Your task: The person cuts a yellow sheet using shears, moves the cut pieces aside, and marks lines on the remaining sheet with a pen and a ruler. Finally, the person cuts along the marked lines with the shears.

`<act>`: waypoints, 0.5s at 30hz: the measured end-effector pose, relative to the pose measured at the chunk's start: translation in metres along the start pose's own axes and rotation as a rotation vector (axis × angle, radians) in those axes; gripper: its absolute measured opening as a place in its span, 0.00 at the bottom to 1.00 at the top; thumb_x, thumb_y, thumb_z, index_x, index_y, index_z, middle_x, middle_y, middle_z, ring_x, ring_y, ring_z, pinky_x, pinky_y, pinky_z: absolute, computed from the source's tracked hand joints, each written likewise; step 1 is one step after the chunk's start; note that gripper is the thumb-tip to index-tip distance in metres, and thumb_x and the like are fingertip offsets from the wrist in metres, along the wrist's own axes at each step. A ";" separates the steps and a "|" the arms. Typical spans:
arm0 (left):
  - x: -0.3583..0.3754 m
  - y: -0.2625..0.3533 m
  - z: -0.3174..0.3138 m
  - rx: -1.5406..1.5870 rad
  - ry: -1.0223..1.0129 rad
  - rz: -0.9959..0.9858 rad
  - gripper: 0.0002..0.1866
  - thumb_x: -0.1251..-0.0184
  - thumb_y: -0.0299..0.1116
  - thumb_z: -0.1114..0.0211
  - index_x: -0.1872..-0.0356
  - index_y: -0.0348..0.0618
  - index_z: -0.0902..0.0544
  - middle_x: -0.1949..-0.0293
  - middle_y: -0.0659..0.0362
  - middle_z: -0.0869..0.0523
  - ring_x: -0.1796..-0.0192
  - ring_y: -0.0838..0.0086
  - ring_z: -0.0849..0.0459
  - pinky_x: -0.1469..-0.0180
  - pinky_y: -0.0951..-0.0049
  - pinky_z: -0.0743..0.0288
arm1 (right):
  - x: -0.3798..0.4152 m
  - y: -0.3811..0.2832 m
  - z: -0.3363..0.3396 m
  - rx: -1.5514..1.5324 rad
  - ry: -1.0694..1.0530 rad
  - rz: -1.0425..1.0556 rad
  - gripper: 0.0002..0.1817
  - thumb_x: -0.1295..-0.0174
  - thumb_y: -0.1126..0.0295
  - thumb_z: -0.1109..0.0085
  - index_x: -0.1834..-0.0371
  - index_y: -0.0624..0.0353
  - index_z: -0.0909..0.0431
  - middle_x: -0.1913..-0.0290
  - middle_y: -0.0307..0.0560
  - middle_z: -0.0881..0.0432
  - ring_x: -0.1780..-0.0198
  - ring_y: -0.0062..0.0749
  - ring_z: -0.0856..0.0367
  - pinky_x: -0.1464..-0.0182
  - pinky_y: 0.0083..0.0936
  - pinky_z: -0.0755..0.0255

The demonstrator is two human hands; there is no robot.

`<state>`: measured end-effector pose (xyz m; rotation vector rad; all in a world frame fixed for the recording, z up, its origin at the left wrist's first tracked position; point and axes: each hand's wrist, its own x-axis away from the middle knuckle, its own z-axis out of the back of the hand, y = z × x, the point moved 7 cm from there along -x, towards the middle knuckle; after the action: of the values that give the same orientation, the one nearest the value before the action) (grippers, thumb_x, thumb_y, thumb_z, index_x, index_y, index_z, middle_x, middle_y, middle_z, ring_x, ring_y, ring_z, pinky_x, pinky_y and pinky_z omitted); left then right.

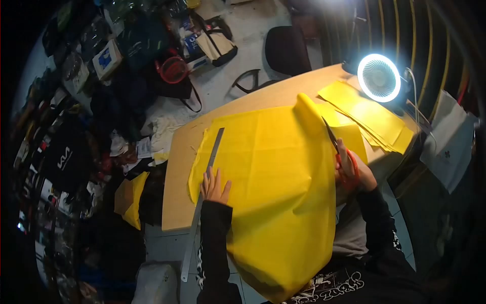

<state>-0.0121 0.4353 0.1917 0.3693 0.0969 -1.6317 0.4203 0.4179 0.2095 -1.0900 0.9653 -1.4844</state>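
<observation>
A large sheet of yellow fabric (263, 157) covers much of the wooden table and hangs over its near edge toward my lap. My left hand (215, 186) lies with its fingers stretched over a long metal ruler (216, 147), near the fabric's left side. The ruler's lower end sticks out past the table edge. At the right, my right hand (349, 164) grips scissors (357, 172) with red-orange handles, their dark blades pointing up and left beside the fabric's raised right edge. The blades look close together.
Cut yellow fabric pieces (364, 114) lie stacked at the table's (177, 162) right end, beside a lit round fan lamp (378, 78) with a cable. A dark chair (287, 49), a red basket (173, 69) and piled bags stand beyond. A grey stool (156, 283) is at lower left.
</observation>
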 end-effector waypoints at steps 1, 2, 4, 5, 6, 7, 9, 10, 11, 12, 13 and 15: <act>-0.014 -0.008 -0.013 -0.056 -0.120 0.135 0.37 0.28 0.59 0.56 0.26 0.45 0.44 0.23 0.53 0.52 0.22 0.57 0.57 0.25 0.50 0.63 | 0.001 -0.004 0.007 0.074 0.001 0.024 0.40 0.36 0.28 0.70 0.81 0.58 0.34 0.90 0.38 0.39 0.87 0.28 0.34 0.81 0.25 0.39; -0.023 -0.015 -0.017 -0.034 -0.162 0.180 0.39 0.27 0.60 0.60 0.25 0.43 0.48 0.23 0.54 0.53 0.21 0.58 0.59 0.25 0.46 0.68 | 0.000 -0.007 0.012 0.145 0.013 0.044 0.40 0.35 0.29 0.70 0.80 0.58 0.33 0.90 0.39 0.38 0.86 0.30 0.33 0.79 0.26 0.39; -0.038 -0.025 -0.022 -0.082 -0.205 0.233 0.40 0.28 0.63 0.62 0.25 0.45 0.50 0.22 0.56 0.55 0.21 0.60 0.60 0.25 0.48 0.68 | 0.001 -0.015 0.014 0.152 0.014 0.192 0.40 0.33 0.31 0.70 0.78 0.61 0.32 0.89 0.41 0.37 0.83 0.30 0.31 0.76 0.26 0.37; -0.043 -0.030 -0.027 -0.101 -0.230 0.261 0.40 0.28 0.64 0.63 0.24 0.46 0.51 0.22 0.56 0.57 0.21 0.60 0.61 0.25 0.49 0.69 | 0.002 -0.021 0.017 0.161 0.014 0.263 0.39 0.32 0.33 0.70 0.77 0.62 0.31 0.88 0.43 0.36 0.82 0.30 0.30 0.74 0.27 0.36; -0.047 -0.035 -0.029 -0.092 -0.227 0.266 0.41 0.28 0.64 0.63 0.24 0.45 0.52 0.22 0.56 0.58 0.21 0.60 0.61 0.25 0.47 0.69 | 0.004 -0.028 0.017 0.208 -0.018 0.325 0.36 0.29 0.39 0.70 0.75 0.64 0.31 0.85 0.48 0.32 0.80 0.30 0.28 0.72 0.26 0.34; -0.047 -0.039 -0.030 -0.123 -0.243 0.306 0.42 0.29 0.64 0.63 0.24 0.45 0.53 0.22 0.56 0.58 0.21 0.59 0.61 0.25 0.46 0.68 | 0.004 -0.028 0.012 0.165 -0.058 0.292 0.36 0.28 0.40 0.70 0.74 0.64 0.30 0.84 0.49 0.31 0.79 0.31 0.28 0.71 0.26 0.34; -0.055 -0.039 -0.035 -0.180 -0.267 0.364 0.43 0.29 0.65 0.63 0.24 0.44 0.54 0.22 0.56 0.59 0.21 0.57 0.62 0.26 0.43 0.67 | 0.005 -0.024 0.010 0.111 -0.095 0.266 0.36 0.27 0.42 0.71 0.73 0.65 0.29 0.83 0.53 0.30 0.79 0.38 0.28 0.71 0.31 0.34; -0.060 -0.041 -0.038 -0.170 -0.300 0.436 0.45 0.31 0.67 0.63 0.24 0.43 0.55 0.22 0.55 0.60 0.22 0.52 0.63 0.27 0.40 0.63 | 0.002 -0.021 0.011 0.197 -0.042 0.335 0.36 0.27 0.41 0.72 0.73 0.65 0.28 0.83 0.56 0.31 0.79 0.44 0.28 0.72 0.35 0.36; -0.064 -0.041 -0.041 -0.193 -0.334 0.491 0.48 0.33 0.69 0.62 0.24 0.43 0.56 0.22 0.56 0.60 0.22 0.47 0.64 0.28 0.37 0.61 | -0.001 -0.014 0.012 0.241 -0.017 0.322 0.37 0.27 0.41 0.73 0.73 0.65 0.27 0.84 0.59 0.31 0.80 0.49 0.29 0.73 0.40 0.37; -0.068 -0.036 -0.039 -0.169 -0.344 0.568 0.49 0.34 0.70 0.60 0.24 0.43 0.57 0.22 0.54 0.61 0.22 0.48 0.65 0.29 0.35 0.65 | 0.001 -0.014 0.012 0.269 0.010 0.284 0.38 0.27 0.41 0.74 0.73 0.65 0.26 0.84 0.62 0.31 0.80 0.55 0.29 0.74 0.44 0.38; -0.070 -0.032 -0.038 -0.148 -0.355 0.649 0.50 0.35 0.70 0.59 0.24 0.43 0.57 0.22 0.51 0.61 0.22 0.49 0.67 0.29 0.34 0.70 | 0.002 -0.008 0.013 0.252 -0.008 0.116 0.41 0.28 0.37 0.75 0.78 0.66 0.28 0.85 0.62 0.32 0.80 0.55 0.30 0.74 0.45 0.38; -0.091 -0.013 -0.036 -0.259 -0.402 0.578 0.50 0.37 0.71 0.54 0.24 0.48 0.57 0.22 0.48 0.61 0.22 0.46 0.65 0.30 0.33 0.66 | 0.008 -0.013 0.011 0.217 -0.009 0.125 0.43 0.30 0.35 0.76 0.78 0.66 0.29 0.86 0.61 0.33 0.80 0.55 0.29 0.73 0.45 0.37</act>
<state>-0.0136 0.5338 0.1831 -0.1303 -0.0966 -1.0748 0.4268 0.4116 0.2263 -0.8637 0.8289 -1.4432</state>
